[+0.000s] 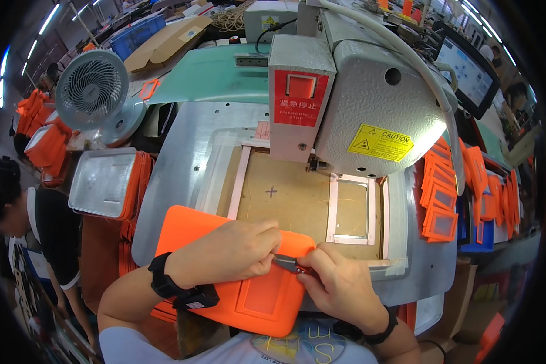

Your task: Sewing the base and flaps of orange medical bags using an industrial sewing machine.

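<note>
An orange rectangular piece (194, 225) with a translucent inset window (262, 298) lies tilted at the front of the machine's bed. My left hand (239, 252) rests over it with fingers curled and pinched near the upper right corner; what is in the pinch is too small to make out. My right hand (337, 282) grips small thread snips (288, 263), their dark blades pointing left to the left fingertips. Behind sit a grey machine head (370, 91) with a red-labelled box (300, 139) and a tan template (273, 170) with a taped cut-out frame (350, 209).
A fan (91, 85) and stacked orange pieces with silver trays (103, 179) stand left. More orange pieces (437, 200), blue bins (476, 236) and a screen (464, 70) are right. A green mat (194, 76) lies behind. Another person (48, 242) bends at the far left.
</note>
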`<state>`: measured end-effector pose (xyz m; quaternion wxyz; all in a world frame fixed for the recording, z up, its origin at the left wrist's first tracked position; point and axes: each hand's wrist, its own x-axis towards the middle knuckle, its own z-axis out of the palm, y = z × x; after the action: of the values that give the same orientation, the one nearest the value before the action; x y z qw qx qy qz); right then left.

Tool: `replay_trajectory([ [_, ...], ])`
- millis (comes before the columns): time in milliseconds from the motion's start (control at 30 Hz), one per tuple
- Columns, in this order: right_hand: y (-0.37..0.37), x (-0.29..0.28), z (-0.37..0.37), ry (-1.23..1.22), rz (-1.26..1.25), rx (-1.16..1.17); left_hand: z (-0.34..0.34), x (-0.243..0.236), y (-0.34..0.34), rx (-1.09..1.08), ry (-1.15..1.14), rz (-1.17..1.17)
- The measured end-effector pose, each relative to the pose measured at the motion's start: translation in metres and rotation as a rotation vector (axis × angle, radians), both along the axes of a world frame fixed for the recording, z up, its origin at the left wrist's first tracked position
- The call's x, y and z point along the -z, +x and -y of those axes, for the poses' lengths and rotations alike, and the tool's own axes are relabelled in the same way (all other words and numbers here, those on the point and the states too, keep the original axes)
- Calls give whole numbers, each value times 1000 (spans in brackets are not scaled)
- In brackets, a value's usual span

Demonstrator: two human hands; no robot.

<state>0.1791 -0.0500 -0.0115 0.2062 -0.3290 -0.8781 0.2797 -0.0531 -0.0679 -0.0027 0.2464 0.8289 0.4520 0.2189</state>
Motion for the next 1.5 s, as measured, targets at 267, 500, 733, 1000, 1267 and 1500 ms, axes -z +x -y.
replay_trajectory([
  [267,2,7,-2,-190,-122,34,4,-2,-1,-37,-17,11],
  [500,33,4,-6,-557,-147,-123,6,0,-4,-18,-12,31],
  [733,31,7,-4,-364,-178,39,5,-5,-2,39,-43,-27],
  [1000,12,0,1,-13,-18,111,0,-3,-1,47,-14,-69],
  [1267,2,3,3,73,-41,85,-2,2,-1,32,18,-90],
  [1500,0,4,3,100,-29,46,-2,2,-1,23,3,-65],
])
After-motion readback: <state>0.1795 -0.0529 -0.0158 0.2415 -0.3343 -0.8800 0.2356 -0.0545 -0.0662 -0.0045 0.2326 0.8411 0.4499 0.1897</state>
